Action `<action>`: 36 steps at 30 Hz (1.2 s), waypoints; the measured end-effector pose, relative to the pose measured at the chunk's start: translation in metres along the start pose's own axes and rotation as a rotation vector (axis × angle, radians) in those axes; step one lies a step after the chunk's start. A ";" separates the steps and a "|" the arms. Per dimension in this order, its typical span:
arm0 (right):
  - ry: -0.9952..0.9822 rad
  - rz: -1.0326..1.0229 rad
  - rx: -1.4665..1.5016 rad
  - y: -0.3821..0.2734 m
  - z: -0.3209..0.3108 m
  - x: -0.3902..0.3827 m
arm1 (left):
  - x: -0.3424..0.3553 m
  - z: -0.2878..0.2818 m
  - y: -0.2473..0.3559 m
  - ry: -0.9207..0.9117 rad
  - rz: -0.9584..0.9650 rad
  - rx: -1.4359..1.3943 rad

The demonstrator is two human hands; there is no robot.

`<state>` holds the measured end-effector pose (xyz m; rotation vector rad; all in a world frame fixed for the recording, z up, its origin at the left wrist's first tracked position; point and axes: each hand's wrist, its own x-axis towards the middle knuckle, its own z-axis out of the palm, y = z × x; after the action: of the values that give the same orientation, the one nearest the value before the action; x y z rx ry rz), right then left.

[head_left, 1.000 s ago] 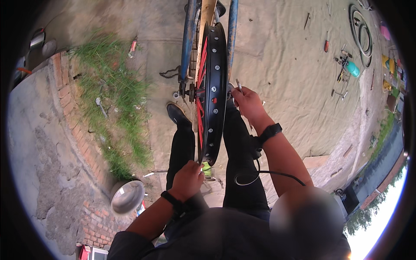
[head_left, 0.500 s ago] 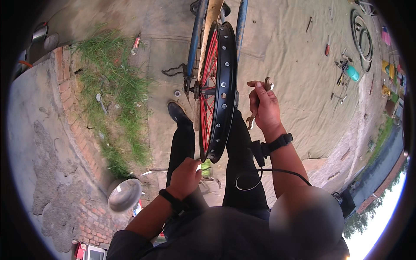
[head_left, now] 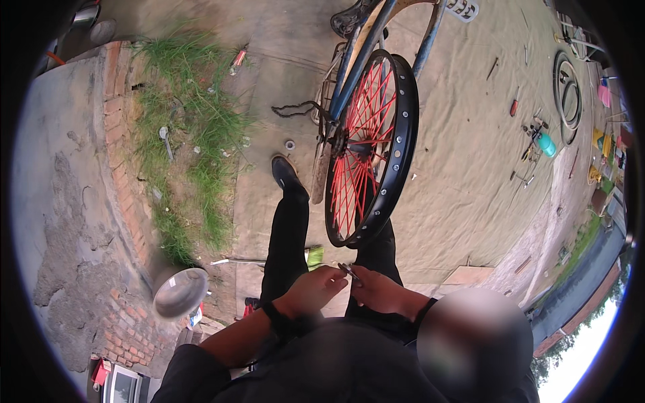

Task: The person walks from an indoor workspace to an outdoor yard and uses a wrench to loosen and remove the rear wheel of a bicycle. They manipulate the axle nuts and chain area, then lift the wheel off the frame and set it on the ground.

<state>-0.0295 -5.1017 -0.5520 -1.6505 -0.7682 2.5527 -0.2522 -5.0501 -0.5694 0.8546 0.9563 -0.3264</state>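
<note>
Hands (head_left: 317, 289) (head_left: 379, 290) have drawn together, any wrench (head_left: 348, 271) lettering unreadable.

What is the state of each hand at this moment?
Left hand: loosely open, nothing visibly held.
Right hand: closed, holding a wrench.

The wheel rim (head_left: 408, 107) looks like smooth black metal with a slight gloss, its spokes (head_left: 349, 195) thin, red-coated metal. Scuffed blue paint covers the metal frame tube (head_left: 361, 62). The tool (head_left: 347, 269) is metal. At left, the basin (head_left: 181, 293) is shiny metal, the bricks (head_left: 113, 124) rough; at right, the ground sheet (head_left: 470, 174) resembles matt, wrinkled cloth.
</note>
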 end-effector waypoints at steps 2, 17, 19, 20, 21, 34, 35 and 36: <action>0.004 -0.067 -0.105 -0.008 0.016 0.010 | -0.004 0.001 0.006 -0.050 -0.199 -0.238; 0.266 -0.297 -0.217 -0.015 0.024 0.047 | 0.046 -0.083 0.018 0.599 -0.022 -0.373; 0.216 -0.191 -0.183 0.002 0.017 0.043 | 0.078 -0.103 0.005 0.680 0.039 -0.070; 0.176 -0.137 -0.031 0.006 0.011 0.041 | 0.086 -0.108 0.017 0.764 0.117 0.114; 0.190 -0.128 -0.066 0.009 0.004 0.039 | 0.095 -0.113 0.022 0.757 0.150 0.135; 0.396 -0.171 0.609 0.041 -0.083 0.064 | 0.147 -0.143 0.061 0.438 -0.065 -0.317; 0.408 -0.146 0.625 0.040 -0.089 0.064 | 0.148 -0.143 0.064 0.430 -0.079 -0.326; 0.401 -0.148 0.558 0.040 -0.095 0.064 | 0.149 -0.143 0.065 0.423 -0.092 -0.334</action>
<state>0.0334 -5.0823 -0.6542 -1.7263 -0.1229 1.9777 -0.2133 -4.8826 -0.7010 0.5809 1.4017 -0.0567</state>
